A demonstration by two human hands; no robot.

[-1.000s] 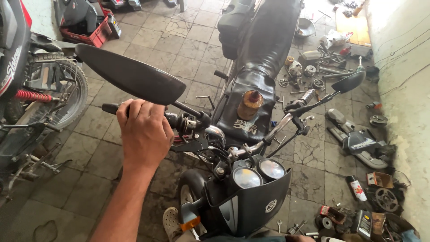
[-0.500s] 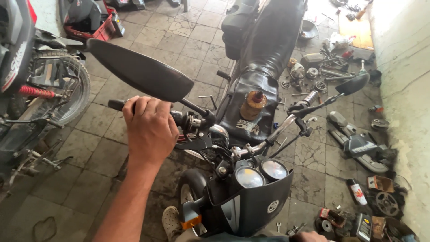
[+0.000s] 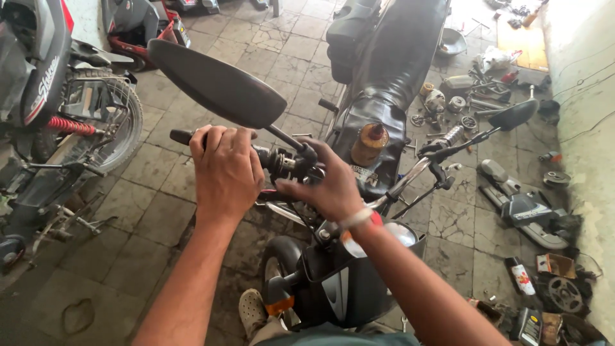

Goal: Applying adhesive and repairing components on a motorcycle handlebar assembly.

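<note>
I look down on a black motorcycle (image 3: 384,83) from its front. My left hand (image 3: 224,173) is wrapped around the left handlebar grip (image 3: 182,136), just under the dark rear-view mirror (image 3: 218,86). My right hand (image 3: 323,186) reaches across to the switch housing (image 3: 285,161) at the inner end of that grip, with its fingers curled on it. A red and white band sits on my right wrist. The right handlebar (image 3: 442,144) and its mirror (image 3: 512,115) are free. A brown-capped opening (image 3: 370,144) shows on the tank.
A second motorcycle (image 3: 45,96) with a red shock spring stands at the left. Loose engine parts, tools and small bottles (image 3: 487,90) litter the tiled floor along the wall on the right. A red scooter (image 3: 144,32) is at the back left. My sandalled foot (image 3: 253,311) is by the front wheel.
My right hand has come up into view and closed on the switch housing beside my left hand. My left hand keeps its hold on the grip. The view has shifted slightly.
</note>
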